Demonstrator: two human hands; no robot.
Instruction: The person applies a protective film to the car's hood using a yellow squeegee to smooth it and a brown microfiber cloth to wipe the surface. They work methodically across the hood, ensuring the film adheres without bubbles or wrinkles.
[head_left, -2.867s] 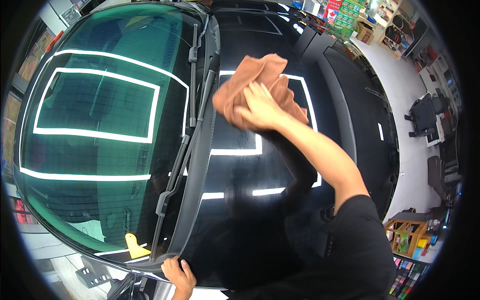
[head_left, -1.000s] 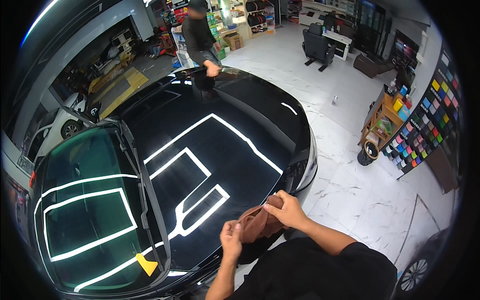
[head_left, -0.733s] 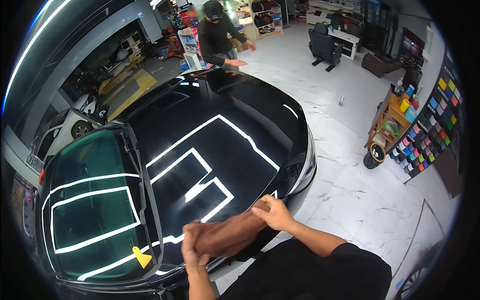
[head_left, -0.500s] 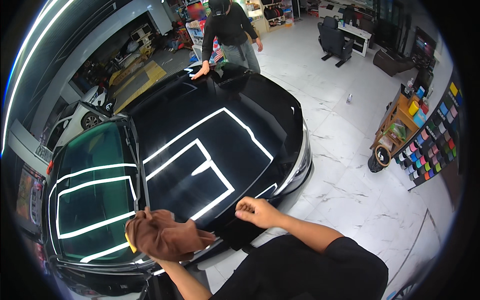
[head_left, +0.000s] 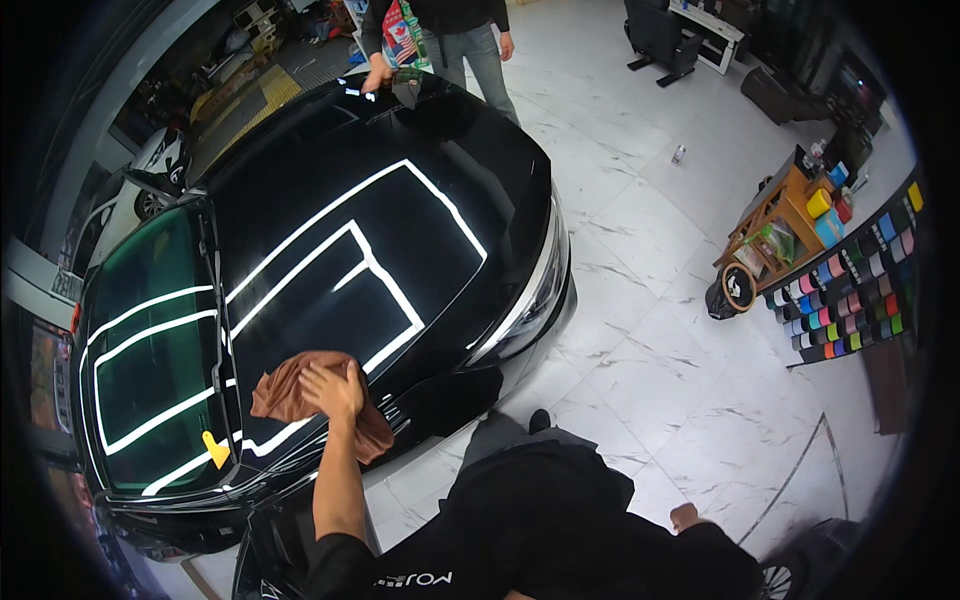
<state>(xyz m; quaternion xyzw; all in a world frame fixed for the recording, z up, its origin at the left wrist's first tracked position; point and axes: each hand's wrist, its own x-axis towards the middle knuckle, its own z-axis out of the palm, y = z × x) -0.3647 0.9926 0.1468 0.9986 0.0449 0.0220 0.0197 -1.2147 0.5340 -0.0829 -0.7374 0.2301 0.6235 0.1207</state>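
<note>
Brown cloth (head_left: 282, 388), one, lies under one left hand (head_left: 336, 391), fingers apart; one right hand (head_left: 685, 517), fingers unclear.

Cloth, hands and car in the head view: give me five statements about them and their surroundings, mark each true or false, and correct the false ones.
1. The left hand is on the cloth. True.
2. The right hand also touches the cloth. False: it is well apart from it.
3. The scraper is at the edge of the windshield. True.
4. The cloth covers the scraper. False: it lies on the hood, apart from the scraper.
5. Another person stands across the hood. True.
</note>
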